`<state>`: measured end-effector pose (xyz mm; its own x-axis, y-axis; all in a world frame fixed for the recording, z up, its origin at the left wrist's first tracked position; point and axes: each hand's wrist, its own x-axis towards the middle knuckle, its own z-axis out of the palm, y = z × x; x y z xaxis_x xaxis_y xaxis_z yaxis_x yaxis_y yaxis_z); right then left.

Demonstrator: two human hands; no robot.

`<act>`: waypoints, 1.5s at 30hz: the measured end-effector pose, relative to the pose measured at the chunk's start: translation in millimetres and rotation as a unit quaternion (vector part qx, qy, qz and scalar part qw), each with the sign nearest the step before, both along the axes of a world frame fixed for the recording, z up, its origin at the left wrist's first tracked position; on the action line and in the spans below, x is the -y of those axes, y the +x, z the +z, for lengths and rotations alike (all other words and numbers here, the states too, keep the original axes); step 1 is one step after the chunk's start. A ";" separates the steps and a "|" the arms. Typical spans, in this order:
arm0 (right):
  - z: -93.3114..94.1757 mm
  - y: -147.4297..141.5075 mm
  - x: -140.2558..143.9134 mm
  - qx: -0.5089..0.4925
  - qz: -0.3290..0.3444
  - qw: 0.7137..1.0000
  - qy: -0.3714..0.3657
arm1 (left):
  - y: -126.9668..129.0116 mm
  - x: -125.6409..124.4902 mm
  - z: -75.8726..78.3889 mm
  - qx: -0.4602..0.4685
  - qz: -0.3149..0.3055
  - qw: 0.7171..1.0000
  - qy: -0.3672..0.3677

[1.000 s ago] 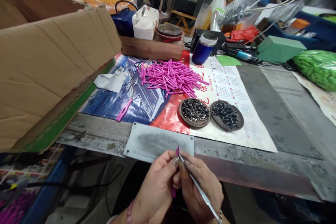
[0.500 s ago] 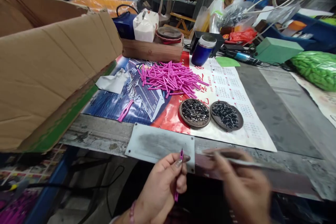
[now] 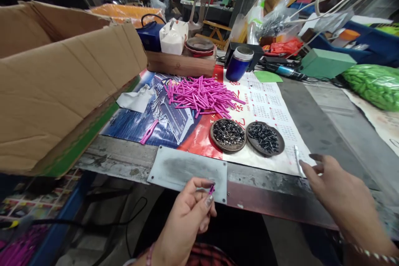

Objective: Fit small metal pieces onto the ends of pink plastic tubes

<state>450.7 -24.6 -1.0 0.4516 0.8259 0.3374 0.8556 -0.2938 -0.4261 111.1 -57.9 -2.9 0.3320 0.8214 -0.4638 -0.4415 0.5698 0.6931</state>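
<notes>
Pink piece: pinched between thumb and fingertips of my left hand, low in view at 6 o'clock, just in front of the desk edge; only its tip shows.
Left hand: clenched lightly round the pink piece, fingers curled, palm toward me.
Right hand: at 4 o'clock, over the desk edge, fingers spread; a thin metal tool lies at its fingertips on the calendar sheet. I cannot tell whether I grip it or only touch it.
Metal plate: grey, flat on the desk edge, directly at 12 o'clock from my left hand.
Two round dishes: left dish and right dish, side by side and touching, each filled with small dark metal parts; between the plate and the pink pile.
Pink pile: loose heap of pink sticks, at 12 o'clock beyond the dishes.
Stray pink clip: alone, at 10 o'clock from the plate.
Calendar sheet: spread beneath dishes and pile.
Blue cup: upright, beyond the pile.
Cardboard box: large, at 9 o'clock, tilted over the desk.
Green bag: at 2 o'clock, far right.
</notes>
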 end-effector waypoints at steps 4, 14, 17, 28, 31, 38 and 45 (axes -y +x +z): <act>10.7 -84.5 32.9 -0.100 0.231 0.968 0.011 | -1.9 3.2 -0.7 -0.040 -0.008 0.998 0.036; 3.1 -198.0 45.1 -0.345 0.365 0.864 0.037 | 4.2 16.6 4.5 -0.103 0.007 0.988 0.117; 2.5 -200.3 45.7 -0.315 0.375 0.870 0.050 | 5.4 22.7 4.6 -0.125 0.042 0.982 0.134; -15.5 -211.1 44.1 -0.110 0.356 0.908 0.192 | 7.0 39.8 -14.5 -0.196 0.070 0.964 0.167; -13.2 -210.6 42.5 -0.203 0.366 0.898 0.134 | 7.8 40.5 -17.5 -0.188 0.066 0.966 0.166; -17.0 -216.5 40.8 -0.147 0.365 0.897 0.200 | 13.1 43.0 -18.1 -0.213 0.133 0.940 0.231; -18.0 -203.9 46.9 -0.475 0.283 0.833 -0.012 | 3.3 40.3 -14.8 -0.217 0.079 0.938 0.260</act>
